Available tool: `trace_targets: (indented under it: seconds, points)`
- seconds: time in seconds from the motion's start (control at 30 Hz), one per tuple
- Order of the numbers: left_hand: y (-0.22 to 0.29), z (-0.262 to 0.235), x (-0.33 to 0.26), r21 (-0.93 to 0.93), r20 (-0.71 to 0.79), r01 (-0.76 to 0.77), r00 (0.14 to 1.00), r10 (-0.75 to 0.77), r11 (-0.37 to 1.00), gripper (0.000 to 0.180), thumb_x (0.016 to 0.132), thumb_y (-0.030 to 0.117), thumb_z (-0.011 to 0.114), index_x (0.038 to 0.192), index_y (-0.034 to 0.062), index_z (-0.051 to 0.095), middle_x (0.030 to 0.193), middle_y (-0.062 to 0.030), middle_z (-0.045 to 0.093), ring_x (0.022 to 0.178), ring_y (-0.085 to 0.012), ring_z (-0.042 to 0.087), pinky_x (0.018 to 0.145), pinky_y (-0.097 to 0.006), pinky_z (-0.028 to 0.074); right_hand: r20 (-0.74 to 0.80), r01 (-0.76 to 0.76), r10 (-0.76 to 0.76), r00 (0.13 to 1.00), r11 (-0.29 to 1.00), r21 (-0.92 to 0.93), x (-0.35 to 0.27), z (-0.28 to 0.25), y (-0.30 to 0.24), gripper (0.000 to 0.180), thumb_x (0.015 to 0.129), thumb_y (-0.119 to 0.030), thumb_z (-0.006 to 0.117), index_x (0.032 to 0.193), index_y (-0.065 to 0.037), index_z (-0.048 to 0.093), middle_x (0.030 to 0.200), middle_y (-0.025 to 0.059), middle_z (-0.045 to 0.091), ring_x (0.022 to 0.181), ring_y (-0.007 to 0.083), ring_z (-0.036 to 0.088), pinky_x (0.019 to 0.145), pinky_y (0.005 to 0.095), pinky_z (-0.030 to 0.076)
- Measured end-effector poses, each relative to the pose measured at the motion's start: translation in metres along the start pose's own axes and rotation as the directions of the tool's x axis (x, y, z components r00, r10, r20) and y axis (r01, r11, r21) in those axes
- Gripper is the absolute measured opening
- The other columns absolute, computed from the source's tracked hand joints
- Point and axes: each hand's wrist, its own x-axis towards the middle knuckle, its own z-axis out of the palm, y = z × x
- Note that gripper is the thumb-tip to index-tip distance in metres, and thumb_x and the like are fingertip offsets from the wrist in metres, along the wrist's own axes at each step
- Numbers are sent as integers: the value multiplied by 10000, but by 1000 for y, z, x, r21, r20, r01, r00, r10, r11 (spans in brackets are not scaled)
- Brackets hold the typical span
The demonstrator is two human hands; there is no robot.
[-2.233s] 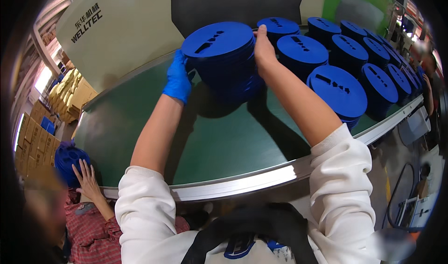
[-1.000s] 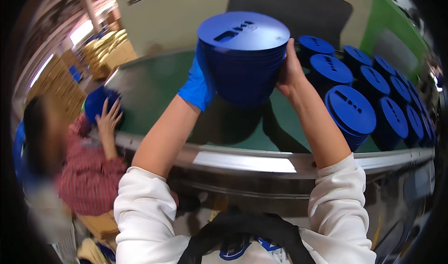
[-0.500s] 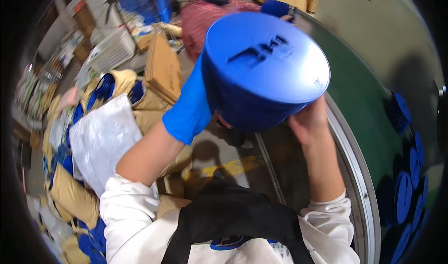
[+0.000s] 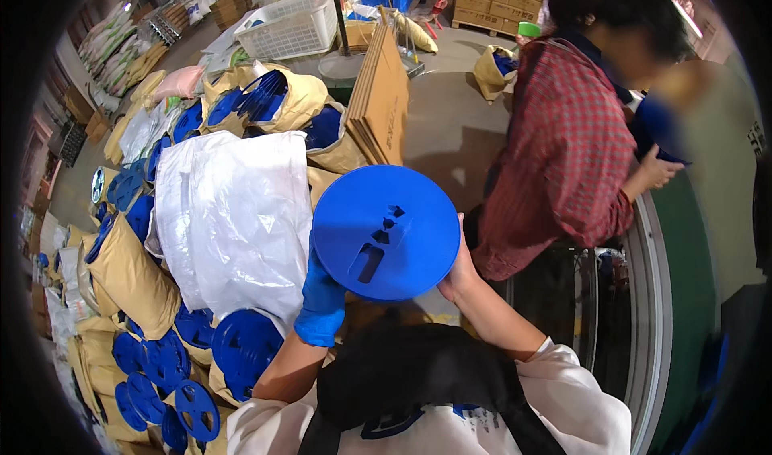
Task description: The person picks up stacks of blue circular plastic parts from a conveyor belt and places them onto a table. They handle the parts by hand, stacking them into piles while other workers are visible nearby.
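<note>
I hold a stack of round blue plastic discs [image 4: 386, 231] in front of my chest, its slotted top face toward the camera. My left hand [image 4: 322, 302], in a blue glove, grips the stack's lower left side. My right hand [image 4: 460, 272], bare, presses against its right edge. The stack hangs above the floor, beside the white sack [image 4: 241, 214] on my left.
Tan and white sacks [image 4: 133, 274] full of blue discs crowd the left floor. Flat cardboard [image 4: 382, 93] leans upright ahead. A person in a red plaid shirt [image 4: 567, 157] stands at the green conveyor [image 4: 683, 294] on the right. A white basket [image 4: 293, 25] sits farther back.
I have turned from the conveyor toward the sacks, carrying the disc stack with both hands. The stack now sits lower, over the floor.
</note>
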Motion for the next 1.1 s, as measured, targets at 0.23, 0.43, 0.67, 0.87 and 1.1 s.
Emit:
trace_targets:
  seconds: [0.23, 0.43, 0.67, 0.87, 1.1]
  points:
    - [6, -7, 117, 250, 8, -31, 1000, 31, 968, 466, 1064, 369, 376, 1443, 100, 410, 1375, -77, 522, 1218, -206, 532, 1031, -326, 464, 79, -46, 39, 996, 994, 94, 129, -9, -23, 807, 978, -676, 235, 1457, -42, 375, 1440, 148, 457, 1318, 264, 446, 1104, 413, 365]
    - [-50, -7, 230, 451, 130, -22, 991, -41, 892, 450, 973, 196, 568, 1389, 63, 458, 1298, -86, 563, 1160, -189, 555, 957, -313, 489, -10, 62, -61, 998, 995, 77, 210, -49, -67, 760, 995, -649, 223, 1456, -66, 380, 1417, 126, 475, 1305, 238, 456, 1105, 392, 362]
    - [-71, 72, 393, -123, 295, 486, 850, -435, 866, 389, 981, 168, 586, 1340, 49, 498, 1243, -88, 584, 1096, -166, 580, 928, -283, 487, -245, 367, -342, 907, 928, 63, 293, -106, -115, 818, 957, -708, 232, 1444, -70, 386, 1361, 149, 513, 1239, 255, 520, 1042, 411, 440]
    - [-106, 144, 514, 177, 591, 473, 650, -478, 863, 412, 1007, 264, 537, 1356, 49, 489, 1244, -127, 600, 1109, -239, 595, 944, -384, 529, -341, 633, -580, 740, 772, 61, 339, -129, -183, 759, 968, -675, 266, 1478, -113, 289, 1409, 121, 438, 1286, 230, 446, 1080, 418, 383]
    - [-179, 202, 653, 220, 545, 693, 497, -675, 687, 423, 1020, 273, 515, 1373, 49, 453, 1303, -134, 565, 1164, -230, 564, 996, -361, 485, -523, 667, -642, 560, 724, -175, 424, -184, -250, 765, 978, -669, 236, 1517, -128, 217, 1458, 119, 392, 1337, 242, 395, 1123, 432, 332]
